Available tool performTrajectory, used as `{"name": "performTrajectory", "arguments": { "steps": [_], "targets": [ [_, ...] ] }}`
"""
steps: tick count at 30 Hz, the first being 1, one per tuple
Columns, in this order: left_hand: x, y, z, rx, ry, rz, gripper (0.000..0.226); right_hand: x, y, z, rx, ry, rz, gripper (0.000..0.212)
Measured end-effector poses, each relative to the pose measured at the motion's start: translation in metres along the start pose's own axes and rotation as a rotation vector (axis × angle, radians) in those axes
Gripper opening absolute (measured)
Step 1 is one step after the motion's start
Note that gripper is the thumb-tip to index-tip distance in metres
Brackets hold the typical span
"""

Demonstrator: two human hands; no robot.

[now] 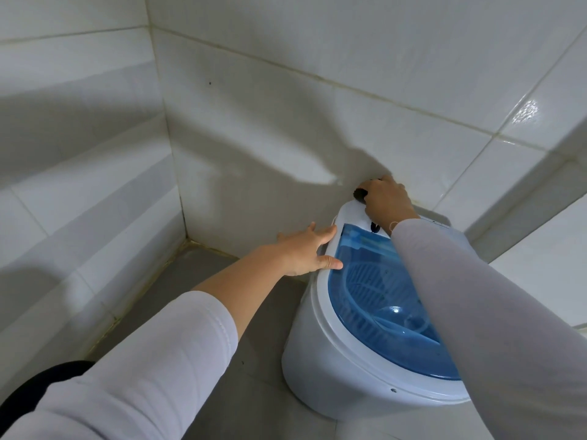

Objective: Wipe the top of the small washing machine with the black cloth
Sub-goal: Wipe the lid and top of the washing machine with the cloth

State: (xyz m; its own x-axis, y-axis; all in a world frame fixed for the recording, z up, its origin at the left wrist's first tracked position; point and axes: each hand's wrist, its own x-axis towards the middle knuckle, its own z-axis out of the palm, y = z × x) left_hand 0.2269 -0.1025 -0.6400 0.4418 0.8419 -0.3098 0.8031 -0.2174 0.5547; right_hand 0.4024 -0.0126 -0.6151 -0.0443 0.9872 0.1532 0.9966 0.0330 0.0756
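Scene: A person in long white sleeves (165,360) reaches both hands over a small washing machine (320,357) standing on a grey floor (197,274) in a white-tiled corner.

Right hand: The right hand (389,201) is closed on the black cloth (360,193), pressing it down at the far edge of the machine's white top, close against the tiled wall (286,122).

Black cloth: Mostly hidden under the right hand; a dark bunch shows just left of the knuckles, and a small dark end (374,228) pokes out under the wrist, on the white panel just beyond the lid.

Left hand: The left hand (305,249) is open, fingers spread and holding nothing, laid against the machine's left rim, with the thumb resting on the white edge beside the lid.

Washing machine: Round white body with a translucent blue lid (381,306), shut, through which a ribbed tub shows; it sits between the two forearms, and the right forearm crosses over its right side.

Hands: Near each other but apart, the right one beyond and to the right of the left.

Surroundings: Glossy white tiles rise beyond both hands; shadows of the arms fall across the wall.
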Motion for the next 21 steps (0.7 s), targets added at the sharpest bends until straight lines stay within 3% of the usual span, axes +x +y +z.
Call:
{"name": "performTrajectory", "arguments": {
  "steps": [4,6,13,21],
  "targets": [
    [0.002,-0.001,0.0,0.009,0.011,0.006,0.078,-0.006,0.033,-0.038,0.369,-0.035,0.2,0.034],
    [0.002,-0.002,0.0,0.011,0.006,0.012,0.078,-0.009,0.049,-0.053,0.438,-0.048,0.238,0.033],
    [0.001,0.001,0.0,-0.004,0.011,0.012,0.077,-0.013,0.052,-0.038,0.33,-0.178,0.259,0.037],
    [-0.001,0.001,0.0,0.016,0.007,0.01,0.076,-0.019,0.021,-0.034,0.201,-0.157,0.198,0.037]
  ]
}}
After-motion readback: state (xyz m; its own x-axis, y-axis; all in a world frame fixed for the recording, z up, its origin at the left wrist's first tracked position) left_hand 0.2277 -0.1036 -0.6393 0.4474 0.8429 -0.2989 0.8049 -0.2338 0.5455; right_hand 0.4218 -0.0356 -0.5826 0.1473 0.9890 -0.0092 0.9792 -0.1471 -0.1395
